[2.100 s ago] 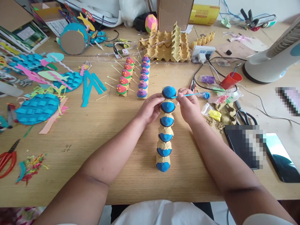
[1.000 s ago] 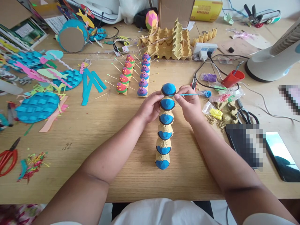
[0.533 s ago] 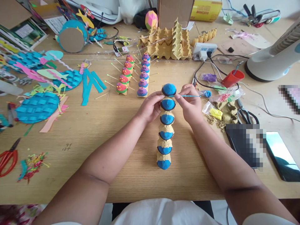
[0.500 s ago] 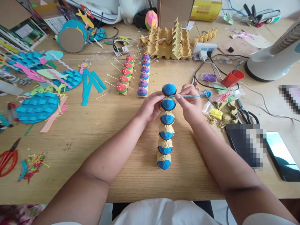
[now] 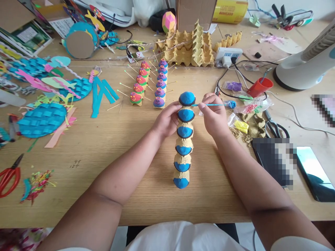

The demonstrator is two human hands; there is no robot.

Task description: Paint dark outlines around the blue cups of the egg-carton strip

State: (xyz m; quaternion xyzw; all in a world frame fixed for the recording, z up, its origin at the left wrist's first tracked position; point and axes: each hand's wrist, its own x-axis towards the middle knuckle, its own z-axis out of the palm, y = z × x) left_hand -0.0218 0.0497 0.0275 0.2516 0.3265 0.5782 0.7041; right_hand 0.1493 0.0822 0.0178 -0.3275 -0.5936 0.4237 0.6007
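Observation:
An egg-carton strip (image 5: 184, 141) stands lengthwise in front of me, its several bumps partly covered in blue clay with dark edging. My left hand (image 5: 167, 118) grips the strip's left side near its far end. In my right hand (image 5: 215, 113) a thin blue stick (image 5: 213, 104) is pinched between thumb and fingers, its tip at the right edge of the farthest bump. Beyond my left hand are a red-and-green caterpillar strip (image 5: 138, 85) and a purple-and-blue one (image 5: 160, 85), both with thin sticks poking out.
Red scissors (image 5: 10, 174) and paper scraps (image 5: 38, 184) lie at the left, below blue woven paper fish (image 5: 43, 118). To the right are clay packets (image 5: 240, 126), a red cup (image 5: 260, 87), black-handled scissors (image 5: 276, 129) and a phone (image 5: 315, 172). Egg trays (image 5: 185, 48) sit at the back.
The blue-topped strip has shifted slightly left with my left hand. My right hand's fingers and the blue stick have drawn a little to the right of the farthest bump.

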